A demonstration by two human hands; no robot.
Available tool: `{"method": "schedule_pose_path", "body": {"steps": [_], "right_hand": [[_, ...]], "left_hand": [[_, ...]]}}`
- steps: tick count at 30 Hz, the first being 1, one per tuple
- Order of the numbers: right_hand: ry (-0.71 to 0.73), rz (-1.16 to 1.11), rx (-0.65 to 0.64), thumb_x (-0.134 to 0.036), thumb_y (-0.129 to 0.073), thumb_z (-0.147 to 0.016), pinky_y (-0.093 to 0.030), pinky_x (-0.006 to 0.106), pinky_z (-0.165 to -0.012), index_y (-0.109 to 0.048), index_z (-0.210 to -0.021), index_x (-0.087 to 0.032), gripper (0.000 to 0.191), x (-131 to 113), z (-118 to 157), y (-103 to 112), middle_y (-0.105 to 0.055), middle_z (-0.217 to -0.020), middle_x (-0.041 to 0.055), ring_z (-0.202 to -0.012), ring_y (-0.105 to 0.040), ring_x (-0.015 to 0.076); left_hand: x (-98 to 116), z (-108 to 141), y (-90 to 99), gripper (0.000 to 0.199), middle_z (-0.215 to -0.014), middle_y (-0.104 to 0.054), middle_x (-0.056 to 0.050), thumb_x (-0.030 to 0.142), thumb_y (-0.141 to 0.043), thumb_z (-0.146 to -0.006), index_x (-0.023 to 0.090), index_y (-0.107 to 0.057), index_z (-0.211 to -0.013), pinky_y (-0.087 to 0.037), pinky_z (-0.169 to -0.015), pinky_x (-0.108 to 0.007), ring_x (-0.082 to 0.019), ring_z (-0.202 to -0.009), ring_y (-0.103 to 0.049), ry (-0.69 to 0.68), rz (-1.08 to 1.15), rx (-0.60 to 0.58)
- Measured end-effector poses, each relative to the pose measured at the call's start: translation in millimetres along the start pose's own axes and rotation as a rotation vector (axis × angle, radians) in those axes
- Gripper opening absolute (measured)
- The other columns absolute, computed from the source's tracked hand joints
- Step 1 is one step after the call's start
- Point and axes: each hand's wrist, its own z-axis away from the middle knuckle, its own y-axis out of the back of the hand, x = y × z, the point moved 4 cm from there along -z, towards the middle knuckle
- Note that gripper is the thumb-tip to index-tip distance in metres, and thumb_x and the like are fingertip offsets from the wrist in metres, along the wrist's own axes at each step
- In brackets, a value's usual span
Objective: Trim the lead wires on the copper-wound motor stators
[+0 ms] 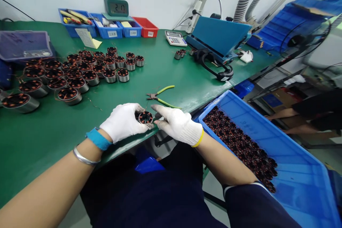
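Observation:
A round motor stator (145, 117) with copper windings rests at the near edge of the green table, gripped by the gloved fingers of my left hand (125, 122). Just right of it is my right hand (177, 123), also in a white glove, its index finger stretched out towards the stator's wires and its fingers apart. Behind both hands lie green-handled cutters (162, 96) with their handles spread. Many more stators (77, 83) stand in a group at the left of the table.
A blue bin (299, 160) full of stators stands at the right, beside the table (149, 74). Small blue trays (109, 32), a red tray (146, 27), a clock (116, 6) and a calculator (175, 38) line the back. Black headphones (224, 73) lie right. A person's arms (288, 114) show far right.

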Motion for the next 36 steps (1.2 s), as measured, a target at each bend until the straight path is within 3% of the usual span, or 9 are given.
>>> {"method": "schedule_pose_path", "body": {"steps": [10,15,19,24,28,30,32,34,36], "right_hand": [[0.012,0.259,-0.077,-0.032,-0.047,-0.089,-0.039,0.028,-0.064,-0.063,-0.107,-0.022,0.026,-8,-6,11,-0.067,-0.101,0.0068,-0.091,-0.062,0.0234],[0.012,0.132,-0.001,-0.031,-0.048,-0.088,-0.039,0.027,-0.065,-0.064,-0.1,-0.021,0.023,-3,-11,5,-0.068,-0.093,0.0048,-0.086,-0.062,0.0201],[0.016,-0.077,0.108,-0.026,-0.051,-0.087,-0.041,0.026,-0.07,-0.065,-0.098,-0.019,0.02,1,-10,9,-0.068,-0.088,0.0032,-0.08,-0.06,0.0153],[0.065,-0.131,0.194,-0.025,-0.052,-0.086,-0.041,0.025,-0.069,-0.066,-0.095,-0.018,0.018,-2,-5,16,-0.066,-0.083,0.0031,-0.075,-0.058,0.0143],[0.067,-0.114,0.125,-0.025,-0.053,-0.084,-0.039,0.025,-0.066,-0.065,-0.091,-0.019,0.015,-5,2,15,-0.065,-0.081,0.0021,-0.074,-0.057,0.0142],[0.047,-0.162,0.038,-0.024,-0.052,-0.083,-0.039,0.023,-0.063,-0.063,-0.086,-0.019,0.012,-4,6,13,-0.063,-0.073,0.0001,-0.068,-0.055,0.0124],[0.002,-0.283,-0.085,-0.022,-0.051,-0.082,-0.038,0.021,-0.057,-0.061,-0.082,-0.018,0.01,-2,9,10,-0.06,-0.066,-0.0017,-0.061,-0.054,0.0105],[-0.049,-0.439,-0.228,-0.021,-0.05,-0.081,-0.038,0.019,-0.052,-0.058,-0.081,-0.017,0.009,1,13,6,-0.058,-0.062,-0.0029,-0.055,-0.053,0.009],[-0.088,-0.53,-0.354,-0.019,-0.05,-0.08,-0.038,0.018,-0.049,-0.057,-0.082,-0.016,0.007,5,15,3,-0.057,-0.061,-0.0036,-0.052,-0.052,0.0082]], "left_hand": [[2,1,1.2,0.045,-0.084,-0.072,-0.004,0.06,-0.066,-0.058,0.024,-0.067,-0.086,-0.049,-0.069,-0.032,-0.026,-0.08,-0.066,0.012,0.004,0.0],[1,2,0.1,0.043,-0.084,-0.07,-0.005,0.059,-0.066,-0.06,0.023,-0.065,-0.084,-0.049,-0.072,-0.036,-0.027,-0.081,-0.065,0.039,0.065,-0.008],[-4,3,2.0,0.061,-0.097,-0.069,-0.007,0.057,-0.073,-0.057,0.019,-0.059,-0.103,-0.052,-0.079,-0.035,-0.025,-0.09,-0.064,0.053,0.564,-0.047],[1,11,-10.9,0.053,-0.096,-0.064,-0.01,0.057,-0.066,-0.07,0.014,-0.056,-0.099,-0.051,-0.058,-0.029,-0.016,-0.066,-0.064,0.165,1.174,-0.524],[3,10,-11.2,0.059,-0.083,-0.06,-0.002,0.034,-0.077,-0.064,0.017,-0.048,-0.112,-0.045,-0.049,-0.024,-0.01,-0.052,-0.055,0.082,1.214,-0.352],[5,10,-6.8,0.065,-0.085,-0.062,-0.003,0.027,-0.077,-0.06,0.018,-0.047,-0.117,-0.049,-0.056,-0.027,-0.013,-0.061,-0.06,-0.01,1.197,-0.309],[11,14,2.4,0.058,-0.102,-0.064,-0.01,0.025,-0.077,-0.058,0.017,-0.056,-0.112,-0.053,-0.074,-0.035,-0.024,-0.093,-0.063,-0.156,1.148,-0.344],[20,22,13.5,0.039,-0.112,-0.064,-0.01,0.024,-0.073,-0.062,0.018,-0.066,-0.1,-0.045,-0.096,-0.04,-0.031,-0.124,-0.047,-0.329,1.004,-0.396],[30,34,19.3,0.026,-0.114,-0.065,-0.006,0.025,-0.069,-0.065,0.022,-0.072,-0.091,-0.037,-0.106,-0.039,-0.03,-0.132,-0.039,-0.43,0.77,-0.439]]}}
